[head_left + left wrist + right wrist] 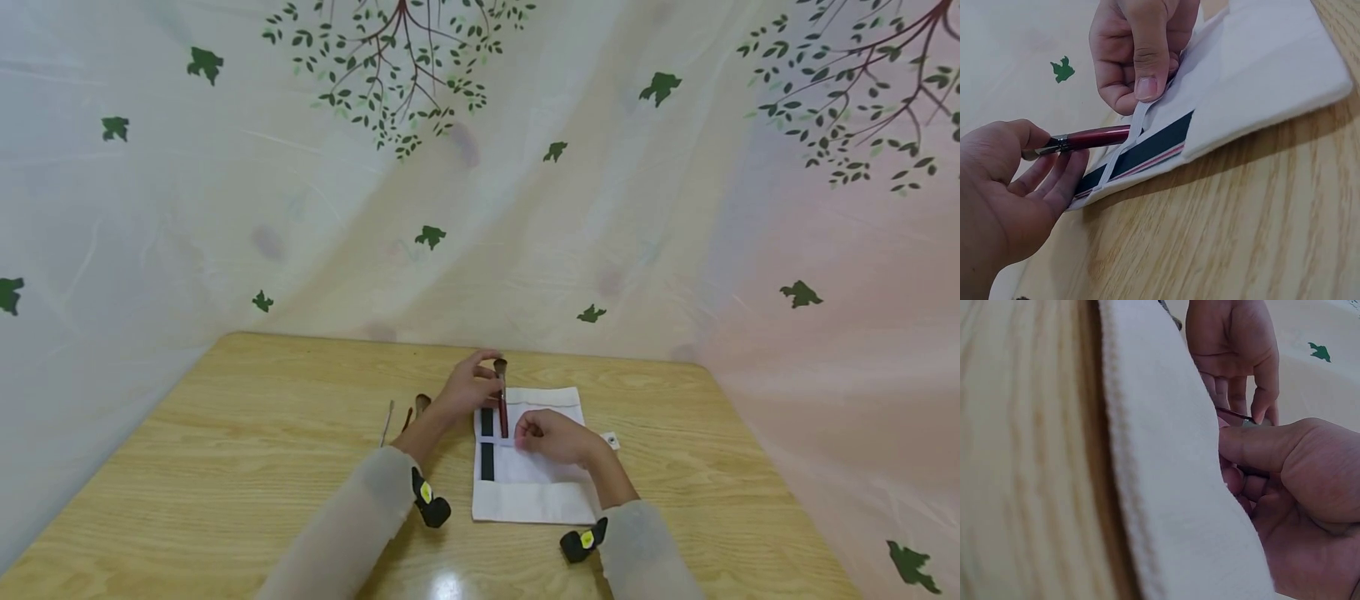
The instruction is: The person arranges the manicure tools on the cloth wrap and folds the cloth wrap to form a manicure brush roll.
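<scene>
My left hand holds a makeup brush with a dark red handle and brown bristles. In the left wrist view, the thumb and fingers pinch it near its metal collar, and the handle end meets a white elastic band, seemingly passing behind it. That band crosses an open white fabric brush roll, which has a black strip along its left side. My right hand pinches the band between thumb and curled fingers. Seen from the right wrist, the roll's white fabric hides part of the work.
Left of the roll, partly behind my left forearm, lie a brown-bristled brush, a thin red-handled piece and a slim silvery tool. A small white tab sticks out at the roll's right. Printed fabric hangs behind the wooden table.
</scene>
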Demonstrator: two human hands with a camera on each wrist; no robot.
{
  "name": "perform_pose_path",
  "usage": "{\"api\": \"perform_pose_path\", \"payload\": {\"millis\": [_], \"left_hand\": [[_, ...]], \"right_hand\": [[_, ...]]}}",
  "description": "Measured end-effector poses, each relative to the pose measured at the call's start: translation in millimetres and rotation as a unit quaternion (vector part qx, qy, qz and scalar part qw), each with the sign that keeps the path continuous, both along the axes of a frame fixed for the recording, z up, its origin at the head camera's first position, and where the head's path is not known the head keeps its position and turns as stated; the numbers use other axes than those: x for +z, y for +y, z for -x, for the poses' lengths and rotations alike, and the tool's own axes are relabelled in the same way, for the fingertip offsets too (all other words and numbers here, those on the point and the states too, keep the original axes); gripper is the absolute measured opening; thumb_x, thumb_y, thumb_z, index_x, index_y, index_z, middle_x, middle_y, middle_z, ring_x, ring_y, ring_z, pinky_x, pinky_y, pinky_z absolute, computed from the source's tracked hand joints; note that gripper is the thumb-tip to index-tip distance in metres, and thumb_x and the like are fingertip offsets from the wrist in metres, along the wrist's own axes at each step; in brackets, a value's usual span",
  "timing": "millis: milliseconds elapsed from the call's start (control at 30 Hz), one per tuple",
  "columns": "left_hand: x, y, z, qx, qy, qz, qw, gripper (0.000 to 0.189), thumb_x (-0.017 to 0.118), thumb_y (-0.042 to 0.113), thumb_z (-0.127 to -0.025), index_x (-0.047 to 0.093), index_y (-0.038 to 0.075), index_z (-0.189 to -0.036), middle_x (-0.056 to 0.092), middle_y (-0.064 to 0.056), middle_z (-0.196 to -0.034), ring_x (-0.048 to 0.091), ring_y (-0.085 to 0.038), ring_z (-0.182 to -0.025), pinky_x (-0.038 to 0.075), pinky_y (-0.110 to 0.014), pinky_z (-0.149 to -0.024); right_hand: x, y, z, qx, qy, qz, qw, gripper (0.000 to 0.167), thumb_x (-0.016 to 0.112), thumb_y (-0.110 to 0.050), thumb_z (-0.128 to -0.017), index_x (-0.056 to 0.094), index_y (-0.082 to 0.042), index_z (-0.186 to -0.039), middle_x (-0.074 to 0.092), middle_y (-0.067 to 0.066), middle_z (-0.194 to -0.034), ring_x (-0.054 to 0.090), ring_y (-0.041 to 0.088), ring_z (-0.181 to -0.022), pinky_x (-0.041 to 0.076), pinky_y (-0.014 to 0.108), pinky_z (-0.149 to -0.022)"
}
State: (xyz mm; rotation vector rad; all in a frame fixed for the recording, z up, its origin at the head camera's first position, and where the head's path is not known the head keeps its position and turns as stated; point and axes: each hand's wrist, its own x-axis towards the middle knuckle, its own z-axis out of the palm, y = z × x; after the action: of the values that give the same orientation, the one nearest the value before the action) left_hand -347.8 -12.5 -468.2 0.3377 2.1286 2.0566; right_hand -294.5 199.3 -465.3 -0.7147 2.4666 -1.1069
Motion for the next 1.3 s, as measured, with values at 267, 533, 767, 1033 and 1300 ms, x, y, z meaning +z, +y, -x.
{"api": "perform_pose_path", "payload": {"millis": [267, 533, 767, 1033, 1300], "left_hand": [[4.5, -0.7, -3.4, -0.030, -0.001, 0.043, 0.9986, 0.050, 0.065, -0.001, -0.097, 0.055, 0.012, -0.144, 0.059, -0.021, -0.114, 0.070, -0.025, -0.082, 0.061, -0.038, -0.071], [5.9, -1.4, -5.0, -0.071, -0.021, 0.035, 0.9966, 0.050, 0.063, -0.003, -0.097, 0.051, 0.004, -0.146, 0.059, -0.022, -0.113, 0.069, -0.025, -0.081, 0.061, -0.040, -0.073], [3.0, -3.2, -3.1, -0.099, -0.027, 0.026, 0.9943, 0.052, 0.065, -0.007, -0.095, 0.050, -0.002, -0.145, 0.062, -0.020, -0.106, 0.069, -0.022, -0.078, 0.061, -0.038, -0.074], [1.8, -7.7, 0.0, -0.126, -0.030, 0.043, 0.9906, 0.051, 0.066, -0.005, -0.094, 0.052, -0.002, -0.143, 0.064, -0.018, -0.106, 0.070, -0.023, -0.082, 0.061, -0.037, -0.077], [-1.8, -7.8, 3.1, -0.147, -0.012, 0.052, 0.9877, 0.051, 0.067, -0.004, -0.095, 0.052, -0.004, -0.143, 0.064, -0.017, -0.105, 0.070, -0.021, -0.082, 0.061, -0.037, -0.078]], "right_hand": [[-0.8, 0.1, 1.0, 0.001, -0.003, -0.002, 1.0000, 0.015, 0.058, 0.005, -0.098, 0.067, -0.006, -0.095, 0.064, -0.001, -0.086, 0.056, 0.015, -0.083, 0.047, 0.029, -0.077], [-0.5, -0.1, -0.4, 0.008, 0.004, -0.005, 0.9999, 0.016, 0.058, 0.005, -0.097, 0.067, -0.007, -0.095, 0.064, -0.002, -0.086, 0.057, 0.015, -0.082, 0.047, 0.029, -0.077], [-1.0, 0.3, -0.3, 0.016, 0.013, -0.004, 0.9998, 0.017, 0.056, 0.007, -0.096, 0.067, -0.007, -0.094, 0.064, -0.002, -0.085, 0.057, 0.013, -0.081, 0.046, 0.027, -0.076], [0.7, 0.6, -0.2, 0.022, 0.016, 0.002, 0.9996, 0.015, 0.057, 0.006, -0.096, 0.066, -0.005, -0.094, 0.063, -0.001, -0.085, 0.056, 0.012, -0.080, 0.046, 0.026, -0.075], [2.3, -0.8, -1.1, 0.023, 0.015, 0.009, 0.9996, 0.012, 0.058, 0.006, -0.096, 0.065, -0.004, -0.094, 0.063, 0.000, -0.085, 0.055, 0.013, -0.079, 0.045, 0.026, -0.074]]}}
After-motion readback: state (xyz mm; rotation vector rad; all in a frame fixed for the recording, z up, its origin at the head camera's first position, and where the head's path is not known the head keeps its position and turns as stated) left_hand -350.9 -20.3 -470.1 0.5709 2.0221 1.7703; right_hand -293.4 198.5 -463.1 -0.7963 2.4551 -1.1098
